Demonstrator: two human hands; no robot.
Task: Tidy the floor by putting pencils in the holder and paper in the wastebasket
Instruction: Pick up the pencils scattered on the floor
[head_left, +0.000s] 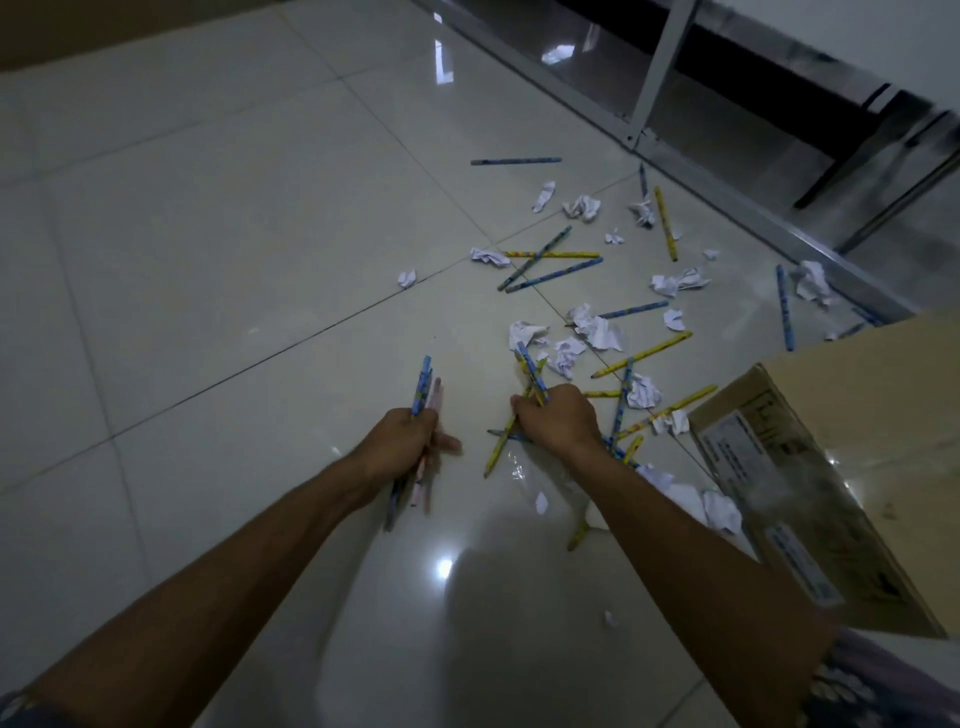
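Note:
My left hand (402, 441) grips a bundle of blue and pink pencils (425, 387) low over the tiled floor. My right hand (558, 418) grips a few blue and yellow pencils (530, 366) just right of it, at the near end of the mess. Many more pencils lie scattered on the floor beyond, such as a crossed group (550, 262) and a yellow pencil (644, 354). Crumpled white paper scraps (597, 330) lie among them. No holder or wastebasket is in view.
A cardboard box (810, 467) lies on the floor at the right, close to my right arm. A metal frame (660, 73) with a rail along the floor runs across the far right. Glossy tiles (208, 234) spread to the left.

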